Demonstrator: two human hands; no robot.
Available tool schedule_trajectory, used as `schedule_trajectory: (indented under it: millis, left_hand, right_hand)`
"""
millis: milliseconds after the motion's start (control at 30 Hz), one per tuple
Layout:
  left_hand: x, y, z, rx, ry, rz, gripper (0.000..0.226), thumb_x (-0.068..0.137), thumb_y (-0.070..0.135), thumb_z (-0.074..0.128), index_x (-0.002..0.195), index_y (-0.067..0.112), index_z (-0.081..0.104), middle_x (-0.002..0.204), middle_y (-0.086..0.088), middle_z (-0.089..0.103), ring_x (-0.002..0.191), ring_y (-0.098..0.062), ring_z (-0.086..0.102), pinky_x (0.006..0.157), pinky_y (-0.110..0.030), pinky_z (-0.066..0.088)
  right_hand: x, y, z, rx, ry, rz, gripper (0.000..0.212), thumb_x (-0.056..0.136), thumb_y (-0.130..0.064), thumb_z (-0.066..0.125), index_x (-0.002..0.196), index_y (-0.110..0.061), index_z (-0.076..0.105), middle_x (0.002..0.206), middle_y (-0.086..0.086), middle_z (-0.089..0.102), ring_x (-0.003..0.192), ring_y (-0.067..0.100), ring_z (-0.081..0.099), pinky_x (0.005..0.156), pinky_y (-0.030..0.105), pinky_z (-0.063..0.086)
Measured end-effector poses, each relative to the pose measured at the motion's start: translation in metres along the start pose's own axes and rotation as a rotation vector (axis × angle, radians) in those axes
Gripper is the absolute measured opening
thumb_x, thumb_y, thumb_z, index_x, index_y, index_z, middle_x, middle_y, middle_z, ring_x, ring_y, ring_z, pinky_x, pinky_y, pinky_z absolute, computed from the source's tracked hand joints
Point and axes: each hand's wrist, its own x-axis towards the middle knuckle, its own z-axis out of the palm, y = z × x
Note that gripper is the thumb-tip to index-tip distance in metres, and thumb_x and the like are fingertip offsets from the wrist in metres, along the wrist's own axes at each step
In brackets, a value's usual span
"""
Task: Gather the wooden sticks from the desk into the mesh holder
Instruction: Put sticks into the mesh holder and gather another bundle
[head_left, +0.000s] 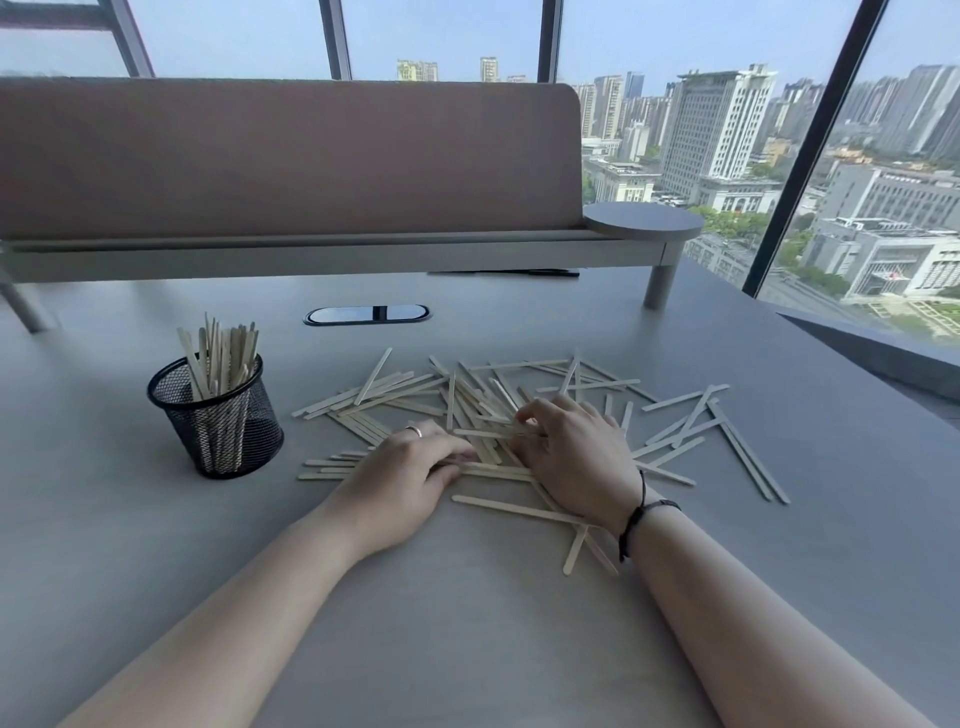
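Several pale wooden sticks (680, 431) lie scattered in a loose pile across the middle of the grey desk (467, 623). A black mesh holder (221, 415) stands upright at the left, with several sticks standing in it. Both hands are down on the pile's near middle. My left hand (400, 478) lies palm down, its fingers curled around sticks under it. My right hand (576, 452) sits just to its right, fingers bent, pinching a stick near its fingertips. The sticks beneath both palms are hidden.
A raised shelf with a fabric panel (285, 156) runs along the desk's back. A cable port (366, 314) sits in the desk behind the pile. A black pen-like object (519, 272) lies under the shelf. The desk's right edge (857, 332) borders tall windows.
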Motion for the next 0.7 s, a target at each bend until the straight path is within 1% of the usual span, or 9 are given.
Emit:
schedule_trajectory:
  millis: [133,233,300,333,400,467,567,633,700]
  left_hand:
    - [-0.003,0.006,-0.001,0.051,0.044,-0.011,0.028,0.093,0.026,0.06,0.115,0.017,0.074,0.107,0.004,0.068,0.101,-0.015,0.064,0.093,-0.032,0.049]
    - [-0.006,0.026,0.0,0.15,0.141,0.132,0.032,0.092,0.04,0.059,0.109,0.017,0.076,0.104,0.003,0.068,0.099,-0.019,0.063,0.09,-0.033,0.05]
    - [-0.009,0.049,0.005,0.176,0.102,0.21,0.043,0.087,0.055,0.063,0.109,0.019,0.075,0.106,0.003,0.068,0.101,-0.019,0.062,0.091,-0.034,0.049]
    - [-0.011,0.061,0.01,0.194,0.056,0.22,0.054,0.082,0.066,0.063,0.112,0.021,0.073,0.11,0.003,0.067,0.105,-0.018,0.061,0.095,-0.033,0.047]
    - [-0.011,0.082,0.02,0.255,-0.037,0.184,0.078,0.07,0.085,0.057,0.119,0.024,0.065,0.118,0.005,0.061,0.114,-0.017,0.054,0.105,-0.034,0.039]
    - [-0.008,0.09,0.029,0.301,-0.109,0.096,0.091,0.059,0.094,0.053,0.12,0.027,0.053,0.121,0.007,0.053,0.119,-0.017,0.048,0.113,-0.036,0.032]
    - [-0.003,0.088,0.032,0.306,-0.15,-0.032,0.095,0.055,0.098,0.052,0.12,0.029,0.044,0.125,0.007,0.049,0.126,-0.017,0.043,0.117,-0.039,0.026]
    - [-0.002,0.083,0.032,0.265,-0.139,-0.092,0.09,0.062,0.094,0.053,0.123,0.029,0.044,0.13,0.006,0.051,0.13,-0.017,0.042,0.116,-0.035,0.026]
    - [-0.002,0.077,0.031,0.259,-0.109,-0.098,0.08,0.073,0.087,0.053,0.127,0.029,0.044,0.133,0.005,0.053,0.131,-0.017,0.043,0.113,-0.033,0.029]
  right_hand:
    - [0.001,0.001,-0.001,-0.02,0.008,-0.025,0.033,0.093,-0.047,0.056,0.123,-0.033,0.06,0.118,-0.005,0.063,0.112,0.026,0.058,0.087,0.035,0.042]
    - [0.002,-0.001,-0.001,-0.024,0.015,-0.04,0.033,0.092,-0.046,0.056,0.122,-0.033,0.06,0.117,-0.004,0.063,0.11,0.027,0.06,0.085,0.035,0.043]
    - [0.003,-0.001,-0.002,-0.017,0.012,-0.048,0.033,0.091,-0.044,0.057,0.122,-0.035,0.06,0.116,-0.004,0.063,0.109,0.027,0.061,0.083,0.035,0.044]
    - [0.003,0.0,-0.002,-0.015,0.002,-0.053,0.033,0.09,-0.042,0.057,0.122,-0.035,0.06,0.115,-0.004,0.063,0.108,0.027,0.062,0.081,0.035,0.044]
    - [0.003,0.004,-0.005,-0.012,-0.027,-0.078,0.039,0.085,-0.033,0.06,0.123,-0.035,0.059,0.115,-0.005,0.062,0.106,0.025,0.064,0.076,0.035,0.047]
    - [0.003,0.007,-0.009,0.02,-0.03,-0.077,0.045,0.081,-0.029,0.061,0.126,-0.036,0.057,0.118,-0.007,0.061,0.106,0.022,0.065,0.072,0.034,0.05]
    - [0.006,0.007,-0.011,0.148,0.033,0.029,0.047,0.081,-0.044,0.069,0.126,-0.042,0.057,0.117,-0.013,0.061,0.099,0.014,0.064,0.072,0.029,0.045]
    - [0.008,0.005,-0.008,0.229,0.06,0.061,0.049,0.077,-0.049,0.072,0.123,-0.042,0.057,0.111,-0.017,0.062,0.09,0.008,0.062,0.071,0.027,0.043]
    - [0.01,0.002,-0.005,0.274,0.076,0.055,0.046,0.076,-0.049,0.072,0.12,-0.041,0.059,0.105,-0.018,0.064,0.088,0.008,0.063,0.073,0.028,0.047]
